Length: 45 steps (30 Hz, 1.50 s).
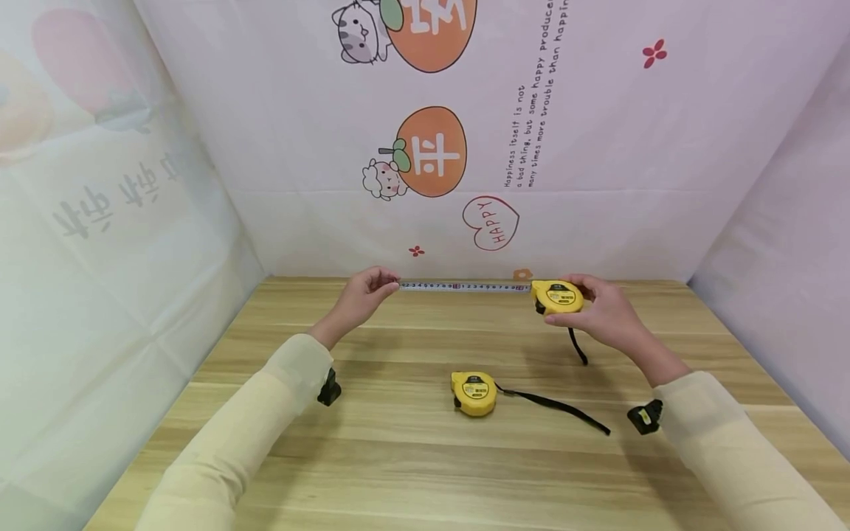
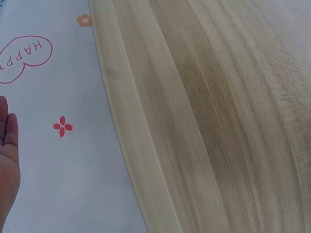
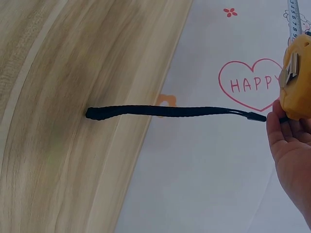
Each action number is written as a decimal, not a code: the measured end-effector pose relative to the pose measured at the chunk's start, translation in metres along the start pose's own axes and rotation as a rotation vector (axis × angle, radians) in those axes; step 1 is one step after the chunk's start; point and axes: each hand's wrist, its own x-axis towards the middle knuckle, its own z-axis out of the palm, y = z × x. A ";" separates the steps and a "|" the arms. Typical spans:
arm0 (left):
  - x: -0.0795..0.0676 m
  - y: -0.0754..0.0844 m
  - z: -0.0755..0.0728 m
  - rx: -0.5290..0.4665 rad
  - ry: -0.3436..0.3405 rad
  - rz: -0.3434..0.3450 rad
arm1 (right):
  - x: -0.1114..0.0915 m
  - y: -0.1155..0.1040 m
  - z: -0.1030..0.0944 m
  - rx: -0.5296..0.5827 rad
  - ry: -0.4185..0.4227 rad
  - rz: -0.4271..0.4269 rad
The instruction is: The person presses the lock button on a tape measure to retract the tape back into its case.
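The backdrop sheet (image 1: 598,147) bore a red heart outline (image 1: 491,223) reading "HAPPY", also legible in both wrist views. Beside it ran slanted lines of small print, partly readable: "Happiness itself is not a bad thing, but some happy produce many times more trouble than". Two orange fruit shapes (image 1: 432,151) each carried a white Chinese character. The extended tape blade (image 1: 465,286) showed repeating digits 1 to 9, too small to read fully.

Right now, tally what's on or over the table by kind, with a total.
Yellow tape measures: 2, one held in the right hand with its blade pulled out to the left hand, held tape measure, lying tape measure
Black wrist straps: 2, hanging strap, lying strap
Total: 4
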 end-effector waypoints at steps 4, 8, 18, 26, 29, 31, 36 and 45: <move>0.001 0.000 0.001 0.012 -0.002 0.000 | 0.000 -0.002 0.001 0.003 -0.004 -0.009; 0.001 0.000 0.004 0.013 -0.004 0.009 | -0.001 -0.005 0.002 0.008 -0.018 -0.006; 0.002 0.002 0.004 0.009 -0.002 0.021 | 0.000 -0.009 0.002 0.003 -0.010 -0.003; 0.002 0.003 0.005 0.006 -0.018 0.034 | 0.002 -0.011 0.006 0.016 -0.012 -0.022; 0.002 0.004 0.006 0.006 -0.020 0.033 | 0.003 -0.011 0.006 0.013 -0.013 -0.020; 0.002 0.004 0.006 0.004 -0.021 0.029 | 0.003 -0.012 0.007 0.009 -0.013 -0.015; 0.002 0.005 0.008 -0.006 -0.024 0.015 | 0.004 -0.013 0.007 0.015 -0.016 -0.013; 0.003 0.005 0.009 -0.002 -0.015 0.011 | 0.004 -0.013 0.009 0.017 -0.015 -0.021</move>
